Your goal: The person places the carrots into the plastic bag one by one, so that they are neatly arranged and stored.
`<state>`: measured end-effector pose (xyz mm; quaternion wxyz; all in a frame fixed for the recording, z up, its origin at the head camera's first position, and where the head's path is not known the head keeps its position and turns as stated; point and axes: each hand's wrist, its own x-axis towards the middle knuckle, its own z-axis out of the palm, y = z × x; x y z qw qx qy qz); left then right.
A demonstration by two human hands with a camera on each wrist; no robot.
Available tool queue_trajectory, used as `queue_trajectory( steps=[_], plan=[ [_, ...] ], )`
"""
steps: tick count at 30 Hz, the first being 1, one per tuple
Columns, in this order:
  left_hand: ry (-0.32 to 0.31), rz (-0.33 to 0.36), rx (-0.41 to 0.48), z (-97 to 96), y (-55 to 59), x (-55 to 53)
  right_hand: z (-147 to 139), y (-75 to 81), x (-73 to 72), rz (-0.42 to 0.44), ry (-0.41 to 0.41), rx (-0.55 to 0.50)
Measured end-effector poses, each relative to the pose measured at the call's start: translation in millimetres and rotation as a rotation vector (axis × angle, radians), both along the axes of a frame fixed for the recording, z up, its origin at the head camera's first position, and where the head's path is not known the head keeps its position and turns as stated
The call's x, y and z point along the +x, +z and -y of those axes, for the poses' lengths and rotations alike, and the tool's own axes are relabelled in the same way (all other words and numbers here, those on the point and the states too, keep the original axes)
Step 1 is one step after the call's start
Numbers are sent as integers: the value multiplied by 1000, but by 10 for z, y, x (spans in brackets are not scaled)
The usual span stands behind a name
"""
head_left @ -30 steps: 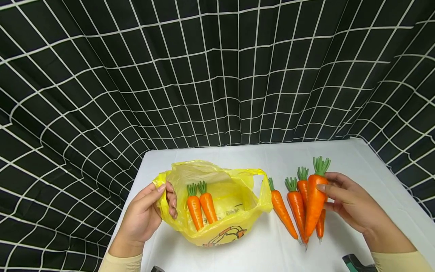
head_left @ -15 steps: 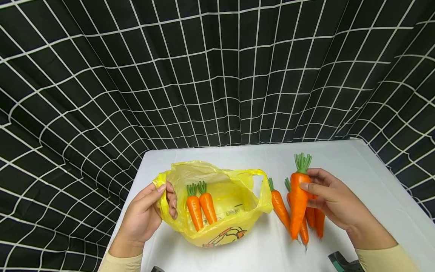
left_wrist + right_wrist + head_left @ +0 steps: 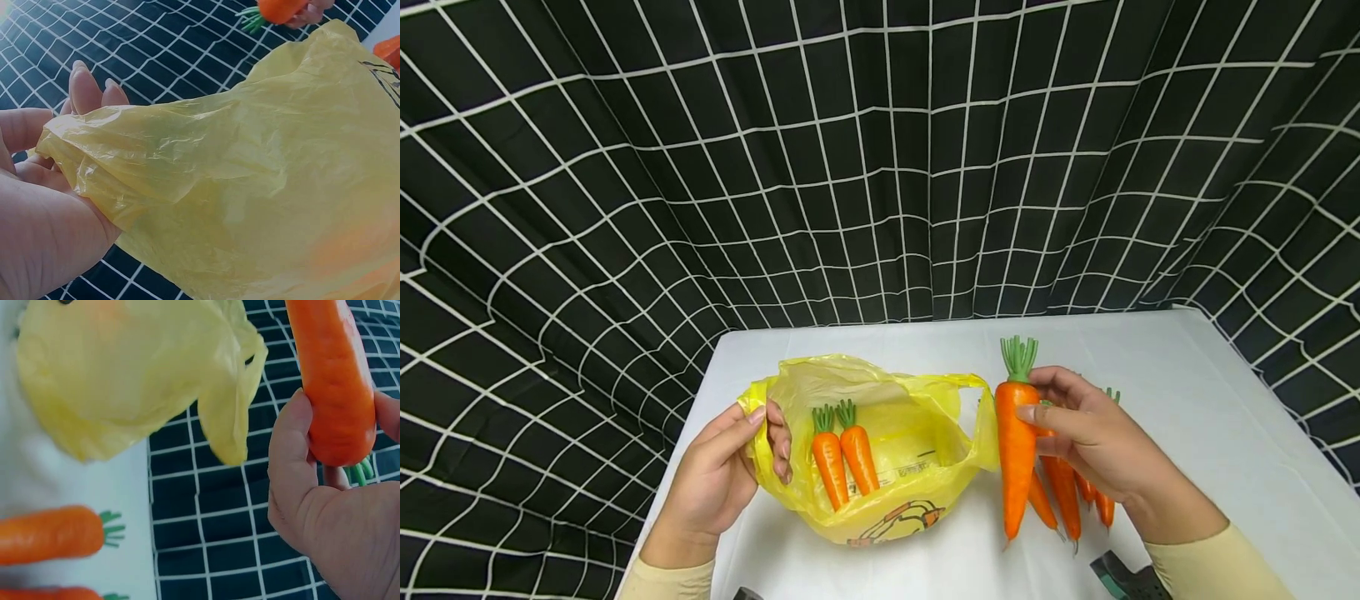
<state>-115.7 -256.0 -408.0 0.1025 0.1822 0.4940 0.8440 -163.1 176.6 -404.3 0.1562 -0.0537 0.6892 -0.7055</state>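
Carrot (image 3: 1017,454) pinched by right fingers (image 3: 1054,419), just right of the bag (image 3: 955,490), leaves (image 3: 1018,357) uppermost in head view; bag's left side gripped by left fingers (image 3: 780,440).

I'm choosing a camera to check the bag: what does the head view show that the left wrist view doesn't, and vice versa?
Only the head view shows the open mouth of the yellow bag, with two carrots plainly seen inside.
Only the left wrist view shows a broad orange blur through the outside of the bag.
Both show the left hand gripping the bag and the right hand holding a third carrot.
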Motion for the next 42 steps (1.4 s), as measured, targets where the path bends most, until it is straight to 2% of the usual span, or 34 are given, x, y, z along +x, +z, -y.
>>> queue_trajectory(
  steps=[9,24,34,42],
  plan=[
    [6,-1,-9,-19,10,6,186,53,38,-11,28,-69],
    [-12,-3,-1,-30,15,-3,424,234,62,-16,54,-80],
    [-19,-10,-3,-28,21,-6,621,346,2,-31,99,-107],
    [-17,-11,-3,-20,20,0,781,341,-69,-37,99,-104]
  ],
)
